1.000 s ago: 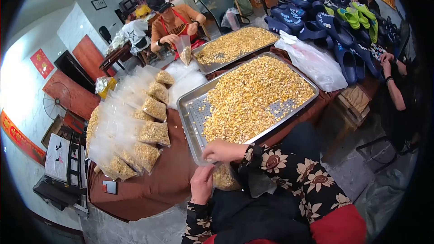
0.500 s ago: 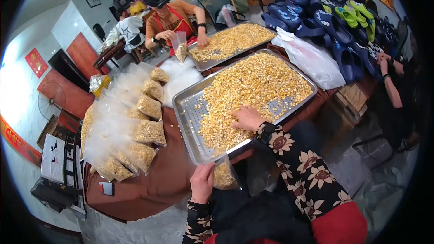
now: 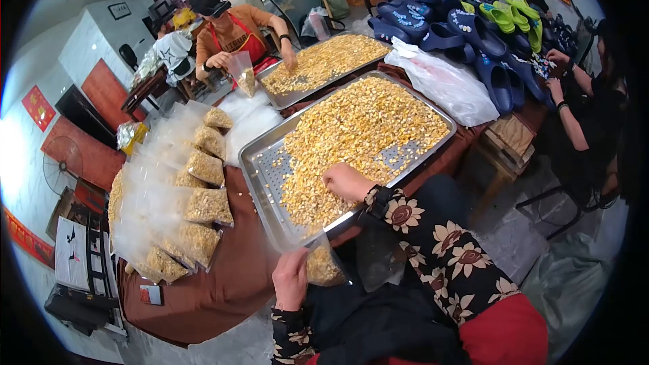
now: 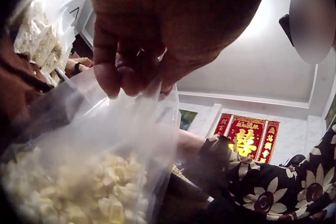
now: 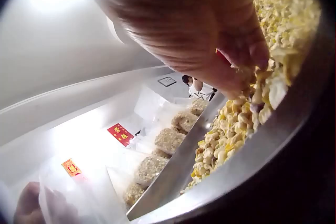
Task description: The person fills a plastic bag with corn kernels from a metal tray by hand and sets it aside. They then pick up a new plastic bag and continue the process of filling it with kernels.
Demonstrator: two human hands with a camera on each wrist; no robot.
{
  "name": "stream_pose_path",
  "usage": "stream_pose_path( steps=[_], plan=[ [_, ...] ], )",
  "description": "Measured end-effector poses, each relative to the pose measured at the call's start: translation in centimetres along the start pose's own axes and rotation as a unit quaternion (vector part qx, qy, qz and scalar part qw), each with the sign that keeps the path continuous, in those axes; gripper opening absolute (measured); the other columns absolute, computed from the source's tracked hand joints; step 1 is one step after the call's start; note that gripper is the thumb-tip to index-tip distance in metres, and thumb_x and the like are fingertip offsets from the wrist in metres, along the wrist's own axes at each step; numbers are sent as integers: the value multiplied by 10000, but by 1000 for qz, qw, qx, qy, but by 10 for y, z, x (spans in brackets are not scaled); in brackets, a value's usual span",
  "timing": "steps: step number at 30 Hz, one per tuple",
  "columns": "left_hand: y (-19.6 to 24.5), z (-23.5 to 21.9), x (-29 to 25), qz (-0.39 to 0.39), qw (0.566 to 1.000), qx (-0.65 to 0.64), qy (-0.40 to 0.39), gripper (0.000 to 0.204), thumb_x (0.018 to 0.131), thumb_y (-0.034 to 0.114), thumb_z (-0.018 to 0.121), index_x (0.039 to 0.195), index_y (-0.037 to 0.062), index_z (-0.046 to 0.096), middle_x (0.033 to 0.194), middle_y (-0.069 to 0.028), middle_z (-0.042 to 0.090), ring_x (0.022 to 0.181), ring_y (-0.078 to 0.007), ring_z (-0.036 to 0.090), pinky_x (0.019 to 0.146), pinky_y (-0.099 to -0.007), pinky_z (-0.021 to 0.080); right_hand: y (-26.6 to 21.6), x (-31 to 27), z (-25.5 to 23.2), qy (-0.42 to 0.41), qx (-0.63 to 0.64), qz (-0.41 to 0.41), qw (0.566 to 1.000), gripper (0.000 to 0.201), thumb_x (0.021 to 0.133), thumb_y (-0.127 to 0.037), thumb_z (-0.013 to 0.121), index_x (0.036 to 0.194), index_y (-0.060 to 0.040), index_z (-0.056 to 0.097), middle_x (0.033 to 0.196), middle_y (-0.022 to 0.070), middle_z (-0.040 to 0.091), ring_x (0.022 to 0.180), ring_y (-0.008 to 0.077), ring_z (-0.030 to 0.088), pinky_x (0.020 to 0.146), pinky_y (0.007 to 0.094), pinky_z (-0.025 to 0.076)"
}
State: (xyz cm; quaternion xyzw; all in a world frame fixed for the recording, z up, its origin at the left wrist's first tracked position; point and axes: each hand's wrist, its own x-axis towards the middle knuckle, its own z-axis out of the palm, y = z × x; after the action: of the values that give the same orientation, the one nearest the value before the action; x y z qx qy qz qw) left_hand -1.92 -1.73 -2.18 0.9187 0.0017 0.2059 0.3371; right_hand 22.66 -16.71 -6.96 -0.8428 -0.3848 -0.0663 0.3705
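Note:
My left hand (image 3: 290,279) pinches the top edge of a clear plastic bag (image 4: 152,119) between thumb and fingers. Yellow and cream corn kernels (image 4: 113,187) fill the bag's lower part, and it hangs at the near corner of a metal tray (image 3: 261,169). Over that tray, my right hand (image 3: 348,181) has its fingers curled into the heaped corn kernels (image 3: 365,122). In the right wrist view its fingertips (image 5: 258,56) close on some kernels, most of them hidden under the hand.
Filled bags (image 3: 206,206) stand in rows on the brown cloth (image 3: 223,277) at left, near a small card (image 3: 151,295). Across the table, a person in a red apron (image 3: 251,44) holds a bag over a second tray (image 3: 291,103). Blue and green clogs (image 3: 476,34) pile up at right.
My right hand has left the bag for the tray, and its spread fingers have since curled into the kernels. My left hand keeps holding the bag. The person opposite has reached into the far tray.

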Motion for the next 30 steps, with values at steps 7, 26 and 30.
stream_pose_path(
  steps=[7,26,30],
  plan=[
    [-1,1,1,18,1000,-2,4,173,821,2,592,982,47,634,846,-154,604,786,-339,597,690,-387,480,-63,1,-28,-187,277,-3,943,185,785,-177,650,861,-12,681,842,90,694,781,157,648,710,291,499],
    [3,-2,2,-13,1000,26,-10,254,783,-34,577,1021,40,626,918,-157,617,859,-342,605,744,-389,492,-43,-5,-7,-67,86,-60,992,204,773,-203,619,874,-42,693,793,132,651,797,292,620,738,407,481],
    [12,-4,1,-38,999,22,-1,241,786,-43,573,1008,33,626,915,-165,608,839,-349,603,731,-376,492,-2,-19,-38,2,-163,21,986,265,793,-313,639,901,-77,690,792,128,633,833,302,599,743,435,468]
  ],
)
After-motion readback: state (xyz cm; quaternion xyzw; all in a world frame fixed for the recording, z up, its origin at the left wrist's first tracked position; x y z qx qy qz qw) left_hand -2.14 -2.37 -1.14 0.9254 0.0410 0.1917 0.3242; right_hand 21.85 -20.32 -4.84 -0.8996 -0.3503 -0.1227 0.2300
